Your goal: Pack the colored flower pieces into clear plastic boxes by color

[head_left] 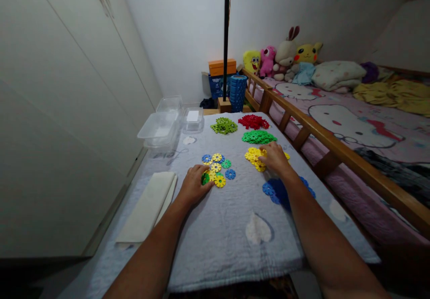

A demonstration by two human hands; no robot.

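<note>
My left hand (195,182) rests on the cloth at the left edge of a small mixed group of notched plastic discs. Its thumb and fingers are apart around a few green and yellow discs (211,175). Blue discs (230,174) lie there too. At the right, my right hand (274,157) reaches over the pile of yellow discs (254,155), thumb and forefinger spread and touching it; part of the pile is hidden beneath. The blue disc pile (275,189) lies nearer to me, partly covered by my right forearm.
Farther back lie bright green discs (258,137), red pieces (253,121) and olive-green pieces (224,126). Clear plastic boxes (157,126) stand at the left rear. A folded off-white cloth (148,207) lies left. A wooden bed rail (312,135) borders the table's right side.
</note>
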